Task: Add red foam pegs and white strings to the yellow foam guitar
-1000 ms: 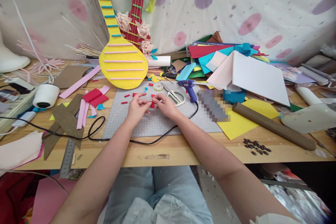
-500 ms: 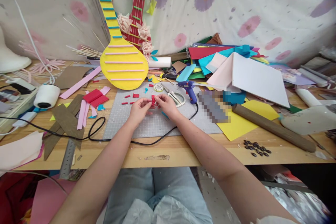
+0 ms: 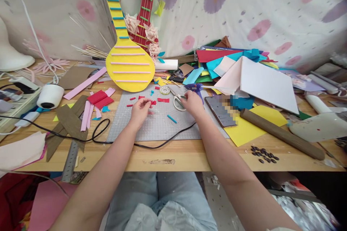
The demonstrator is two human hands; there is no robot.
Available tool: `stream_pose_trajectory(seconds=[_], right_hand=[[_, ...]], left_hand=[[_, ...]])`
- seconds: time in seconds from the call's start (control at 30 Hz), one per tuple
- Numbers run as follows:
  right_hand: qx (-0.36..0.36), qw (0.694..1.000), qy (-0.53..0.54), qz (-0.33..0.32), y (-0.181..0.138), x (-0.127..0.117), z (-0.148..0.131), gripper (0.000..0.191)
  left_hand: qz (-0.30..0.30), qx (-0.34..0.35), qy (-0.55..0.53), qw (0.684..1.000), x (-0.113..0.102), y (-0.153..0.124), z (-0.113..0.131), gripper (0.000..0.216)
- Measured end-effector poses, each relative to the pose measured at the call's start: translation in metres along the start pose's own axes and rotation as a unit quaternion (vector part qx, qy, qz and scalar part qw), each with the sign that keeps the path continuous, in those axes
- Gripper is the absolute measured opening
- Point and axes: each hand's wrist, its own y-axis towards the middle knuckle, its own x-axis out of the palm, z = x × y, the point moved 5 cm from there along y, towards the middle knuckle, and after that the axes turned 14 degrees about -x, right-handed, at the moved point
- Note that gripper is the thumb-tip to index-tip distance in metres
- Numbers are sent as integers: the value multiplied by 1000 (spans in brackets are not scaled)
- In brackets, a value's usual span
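A small red strip (image 3: pixel 153 103) is pinched between the thumb and fingertips of my left hand (image 3: pixel 139 112), low over the grey cutting mat (image 3: pixel 151 130). My right hand (image 3: pixel 193 104) covers part of the white-handled scissors (image 3: pixel 178 104), its thumb and fingers apart. Just behind it lies the blue glue gun (image 3: pixel 194 86), its handle partly hidden by that hand. Between the hands a flat red piece (image 3: pixel 163 100) rests on the mat. More small red bits (image 3: pixel 132 98) lie left of it, and a blue stick (image 3: pixel 171 119) lies closer to me.
A yellow paper instrument (image 3: pixel 130 68) with pink and blue bars stands at the back. The glue gun's black cord (image 3: pixel 159 147) runs across the mat's front. Right of the mat are a phone (image 3: pixel 217 110), yellow sheet (image 3: pixel 252 130), brown roll (image 3: pixel 282 135) and dark beads (image 3: pixel 264 154).
My hands have separated. The right moved right to the scissors and glue gun; the left shifted slightly left with a red strip. A flat red piece now shows on the mat between them.
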Motion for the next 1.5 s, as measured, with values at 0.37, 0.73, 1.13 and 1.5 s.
stream_pose_trajectory(seconds=[0.37, 0.73, 1.13, 1.5], right_hand=[[-15, 977, 214, -1, 3, 18, -8, 18], [-173, 969, 152, -85, -11, 18, -48, 44], [-211, 970, 26, -117, -13, 22, -50, 43], [-207, 970, 11, -128, -13, 21, -50, 46]], left_hand=[[-9, 6, -46, 999, -14, 5, 3, 24], [-22, 48, 20, 998, -21, 10, 4, 15], [-28, 61, 25, 997, -20, 9, 6, 25], [-22, 66, 27, 997, -21, 11, 5, 30]])
